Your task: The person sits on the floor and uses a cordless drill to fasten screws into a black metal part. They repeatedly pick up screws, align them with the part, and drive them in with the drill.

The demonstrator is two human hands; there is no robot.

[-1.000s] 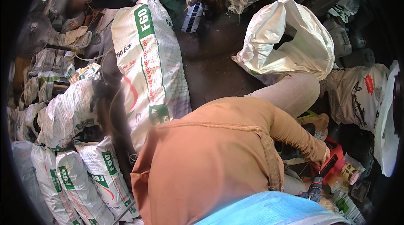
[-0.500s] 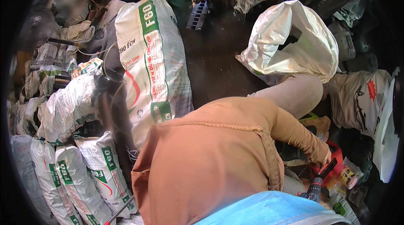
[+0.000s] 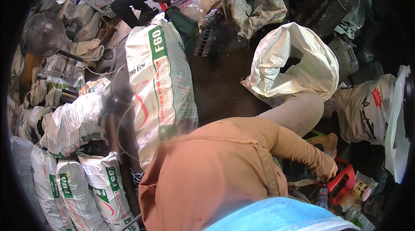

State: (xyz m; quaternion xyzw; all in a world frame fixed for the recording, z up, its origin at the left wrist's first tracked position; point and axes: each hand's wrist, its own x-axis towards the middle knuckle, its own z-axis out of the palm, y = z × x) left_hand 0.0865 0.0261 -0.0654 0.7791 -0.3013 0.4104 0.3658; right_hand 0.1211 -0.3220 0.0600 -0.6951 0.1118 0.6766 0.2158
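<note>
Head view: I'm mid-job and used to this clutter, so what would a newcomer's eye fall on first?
Likely the long white-and-green sack left of centre, then the gaping white sack right of it. The orange-brown clothing fills the lower middle, with bright blue fabric along the bottom edge. At lower right, one of the hands is at the edge of a bright red item, near a drill.

Looked like a cluttered storeroom, partly a workshop. Was lined with plump white-and-green sacks [image 3: 71,192] and heaped with crumpled bags [image 3: 259,10] around a dark floor [image 3: 220,84]. Also held a round fan [image 3: 45,34], a drill [image 3: 210,18] near one tall sack [image 3: 166,88], and a second drill [image 3: 320,198] lower right.
</note>
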